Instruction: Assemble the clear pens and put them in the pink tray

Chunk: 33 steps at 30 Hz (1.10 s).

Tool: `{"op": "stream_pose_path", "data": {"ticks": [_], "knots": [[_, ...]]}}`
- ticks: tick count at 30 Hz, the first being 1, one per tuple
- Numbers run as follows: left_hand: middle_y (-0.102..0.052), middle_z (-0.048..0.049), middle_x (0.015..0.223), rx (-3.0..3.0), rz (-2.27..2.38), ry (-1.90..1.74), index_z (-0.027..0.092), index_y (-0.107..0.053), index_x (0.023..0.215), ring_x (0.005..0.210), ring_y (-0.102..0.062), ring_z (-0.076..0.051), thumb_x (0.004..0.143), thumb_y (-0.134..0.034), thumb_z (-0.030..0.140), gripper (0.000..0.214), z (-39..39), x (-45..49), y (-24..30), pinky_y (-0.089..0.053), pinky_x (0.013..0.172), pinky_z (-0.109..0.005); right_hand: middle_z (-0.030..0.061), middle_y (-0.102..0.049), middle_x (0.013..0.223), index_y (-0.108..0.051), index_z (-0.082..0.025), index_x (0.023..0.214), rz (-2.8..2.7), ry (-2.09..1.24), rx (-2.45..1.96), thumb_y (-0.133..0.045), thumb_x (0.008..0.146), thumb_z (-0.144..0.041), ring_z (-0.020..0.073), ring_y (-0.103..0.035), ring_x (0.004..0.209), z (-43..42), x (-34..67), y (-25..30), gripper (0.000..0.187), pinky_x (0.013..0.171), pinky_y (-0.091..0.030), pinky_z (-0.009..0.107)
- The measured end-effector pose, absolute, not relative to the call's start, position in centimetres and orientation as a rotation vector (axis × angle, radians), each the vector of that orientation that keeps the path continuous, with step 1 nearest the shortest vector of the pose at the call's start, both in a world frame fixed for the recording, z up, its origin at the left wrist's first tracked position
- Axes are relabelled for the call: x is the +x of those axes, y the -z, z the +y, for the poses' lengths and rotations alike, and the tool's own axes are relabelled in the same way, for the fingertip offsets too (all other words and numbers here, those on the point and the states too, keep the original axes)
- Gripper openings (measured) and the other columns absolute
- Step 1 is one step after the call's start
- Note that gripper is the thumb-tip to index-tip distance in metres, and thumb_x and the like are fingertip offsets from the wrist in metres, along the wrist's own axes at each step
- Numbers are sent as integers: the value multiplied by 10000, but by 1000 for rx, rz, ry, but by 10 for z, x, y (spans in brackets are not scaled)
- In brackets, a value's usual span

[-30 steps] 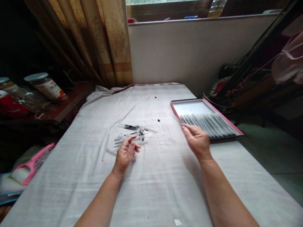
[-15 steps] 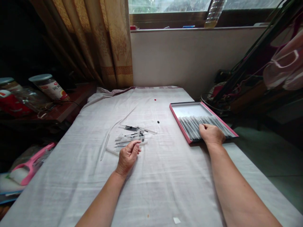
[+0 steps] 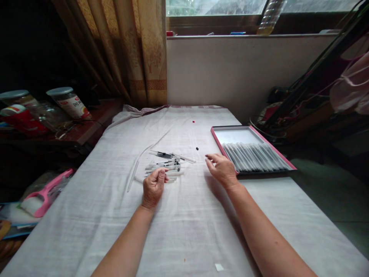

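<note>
My left hand [image 3: 154,187] is at the near side of a loose pile of pen parts [image 3: 164,164], with thumb and fingers pressed together; whatever they may hold is hidden. The pile has clear tubes and dark refills. My right hand [image 3: 221,169] is above the cloth between the pile and a shallow pink-edged box [image 3: 216,139], fingers apart and nothing seen in them. Inside the box lies a row of clear pens [image 3: 255,157] with dark ends, side by side. A small black cap-like piece [image 3: 197,148] rests beyond my right hand.
A white cloth [image 3: 178,227] covers the table. Long thin clear strips [image 3: 132,177] lie left of the pile. Farther back is a tiny red piece [image 3: 193,121], and a white scrap [image 3: 219,267] lies near the front. Jars [image 3: 72,104] and pink scissors-like handles [image 3: 46,194] are at the left.
My right hand has left the pens in the box, moved left over the cloth and opened its fingers. My left hand stays closed by the pile. The view has shifted slightly.
</note>
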<state>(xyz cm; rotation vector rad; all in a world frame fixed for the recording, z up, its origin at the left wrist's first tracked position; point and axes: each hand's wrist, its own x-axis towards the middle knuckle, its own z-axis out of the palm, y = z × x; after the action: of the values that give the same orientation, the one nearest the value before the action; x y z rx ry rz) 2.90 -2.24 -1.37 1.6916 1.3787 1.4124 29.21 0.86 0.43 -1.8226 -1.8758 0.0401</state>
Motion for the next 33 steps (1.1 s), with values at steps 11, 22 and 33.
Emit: {"op": "stream_pose_path", "data": {"ticks": [11,22,33], "knots": [[-638,-7,589,1553,1453,-1461,163,-682,869,516,-605,-117,907,-471,482,384,-15,18,15,-485,503,-202,74,-686,976,-727,-229,945,-1950,-184,-2028,-522,879,-296,204,-631,859,31,251,8,226,693,-442,279],[-727,-85,952,1469,1297,-1438,175,-628,1034,845,-685,-180,865,-567,473,348,-18,27,13,-540,706,-264,35,-660,794,-700,-214,855,-1883,-532,-1209,-572,848,-239,148,-607,716,-17,205,5,131,670,-469,252],[-570,39,572,1457,1362,-1568,197,-609,959,491,-550,-100,926,-453,496,339,-22,23,6,-444,498,-191,88,-669,1013,-699,-221,1042,-1978,-118,-2019,-574,863,-323,233,-596,937,21,241,5,240,775,-436,314]]}}
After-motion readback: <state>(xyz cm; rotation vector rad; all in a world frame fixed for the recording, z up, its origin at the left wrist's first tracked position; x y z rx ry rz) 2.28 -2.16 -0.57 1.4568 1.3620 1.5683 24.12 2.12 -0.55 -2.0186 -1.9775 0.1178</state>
